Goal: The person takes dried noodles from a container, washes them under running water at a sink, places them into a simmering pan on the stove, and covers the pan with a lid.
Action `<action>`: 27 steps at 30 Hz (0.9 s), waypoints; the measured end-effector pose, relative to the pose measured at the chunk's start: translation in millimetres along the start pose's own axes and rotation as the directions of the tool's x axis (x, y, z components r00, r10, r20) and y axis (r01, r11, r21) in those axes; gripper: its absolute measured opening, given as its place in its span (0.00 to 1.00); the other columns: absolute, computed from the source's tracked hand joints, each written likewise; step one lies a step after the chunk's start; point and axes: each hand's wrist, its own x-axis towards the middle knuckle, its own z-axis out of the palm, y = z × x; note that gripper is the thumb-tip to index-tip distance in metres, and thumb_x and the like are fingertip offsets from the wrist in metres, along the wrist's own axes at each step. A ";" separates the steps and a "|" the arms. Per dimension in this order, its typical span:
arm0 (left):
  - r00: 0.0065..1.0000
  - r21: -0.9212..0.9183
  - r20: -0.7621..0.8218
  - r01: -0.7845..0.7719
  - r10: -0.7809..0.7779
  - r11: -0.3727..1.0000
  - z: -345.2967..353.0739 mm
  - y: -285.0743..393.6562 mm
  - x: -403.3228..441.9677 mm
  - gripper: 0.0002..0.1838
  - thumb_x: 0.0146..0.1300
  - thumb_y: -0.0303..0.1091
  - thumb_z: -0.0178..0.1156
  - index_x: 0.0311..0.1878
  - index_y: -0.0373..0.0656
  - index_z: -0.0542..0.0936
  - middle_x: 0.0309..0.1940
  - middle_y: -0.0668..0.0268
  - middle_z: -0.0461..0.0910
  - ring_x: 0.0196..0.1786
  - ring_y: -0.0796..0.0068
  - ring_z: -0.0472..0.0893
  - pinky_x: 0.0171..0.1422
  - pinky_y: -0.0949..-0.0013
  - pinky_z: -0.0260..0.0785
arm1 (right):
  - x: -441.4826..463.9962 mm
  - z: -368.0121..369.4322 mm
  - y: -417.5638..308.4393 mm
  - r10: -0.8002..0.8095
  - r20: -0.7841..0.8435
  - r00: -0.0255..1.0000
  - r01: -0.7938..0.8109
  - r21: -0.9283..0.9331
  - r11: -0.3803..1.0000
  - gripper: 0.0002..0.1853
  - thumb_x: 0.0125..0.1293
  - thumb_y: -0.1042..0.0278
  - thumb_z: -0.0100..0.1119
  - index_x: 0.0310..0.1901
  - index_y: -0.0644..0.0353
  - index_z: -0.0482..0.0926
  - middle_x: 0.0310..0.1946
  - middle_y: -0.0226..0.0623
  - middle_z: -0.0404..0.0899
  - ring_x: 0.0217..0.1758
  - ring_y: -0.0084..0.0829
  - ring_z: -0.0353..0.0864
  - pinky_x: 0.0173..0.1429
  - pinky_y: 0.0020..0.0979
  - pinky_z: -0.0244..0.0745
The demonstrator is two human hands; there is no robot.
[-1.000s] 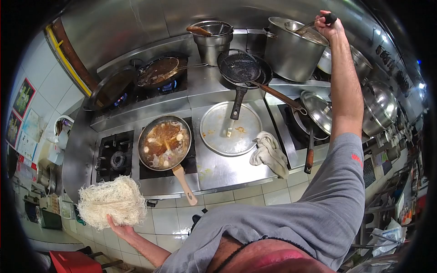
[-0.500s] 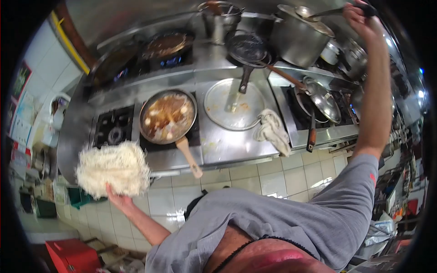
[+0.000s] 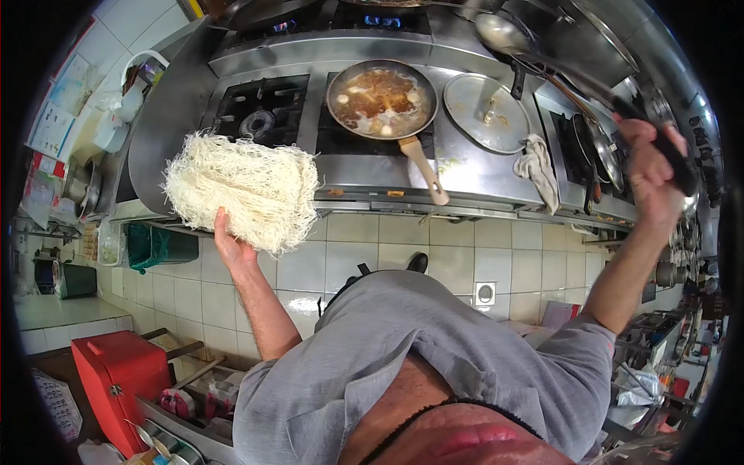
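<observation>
A large block of dried rice noodles (image 3: pixel 246 186) rests in my left hand (image 3: pixel 235 249), whose fingers and thumb grip its near edge. It hangs in front of the stove, left of a frying pan (image 3: pixel 370 84) with brown simmering liquid and pale pieces. The pan's wooden handle points toward me. On the right, my right hand (image 3: pixel 655 167) is wrapped round the black grip of a long metal ladle (image 3: pixel 501 33). The ladle's bowl is raised over the back of the stove, and its contents, if any, cannot be made out.
A flat metal lid (image 3: pixel 488 128) lies right of the pan, with a crumpled cloth (image 3: pixel 536 170) by the counter edge. An unlit burner (image 3: pixel 260 120) is at left; blue flames (image 3: pixel 380 19) burn behind. A big pot (image 3: pixel 593 46) stands at back right. A red box (image 3: pixel 120 384) is below left.
My right hand has come down and nearer with the ladle, from high at the back right. The noodles have shifted right in view and up, as the camera has tilted downward.
</observation>
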 end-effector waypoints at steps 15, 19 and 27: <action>0.984 0.043 0.122 0.123 -0.128 0.991 -27.3 36.3 11.3 0.30 0.56 0.38 0.59 0.60 0.34 0.64 0.55 0.55 0.70 0.56 0.60 0.71 0.59 0.57 0.67 | 18.2 -80.3 212.7 -0.075 -0.315 0.946 -0.261 -0.880 0.396 0.33 0.43 0.79 0.57 0.56 0.63 0.60 0.25 0.36 0.69 0.23 0.26 0.71 0.27 0.29 0.68; 0.987 0.039 0.103 0.118 -0.122 0.992 -19.6 33.8 9.2 0.31 0.55 0.37 0.59 0.61 0.35 0.64 0.55 0.55 0.69 0.56 0.59 0.71 0.60 0.57 0.67 | 14.3 -142.9 212.5 -0.227 -0.162 0.960 -0.158 -0.987 0.038 0.38 0.41 0.80 0.57 0.60 0.62 0.60 0.27 0.34 0.69 0.27 0.23 0.69 0.30 0.26 0.67; 0.995 0.026 0.099 0.020 -0.022 0.999 -19.7 60.4 1.8 0.33 0.57 0.40 0.57 0.63 0.36 0.61 0.58 0.56 0.67 0.59 0.59 0.68 0.62 0.56 0.64 | 36.7 -264.3 183.5 -0.252 -0.224 0.941 -0.041 -0.818 0.574 0.39 0.45 0.81 0.56 0.64 0.62 0.60 0.27 0.35 0.73 0.16 0.23 0.69 0.19 0.25 0.65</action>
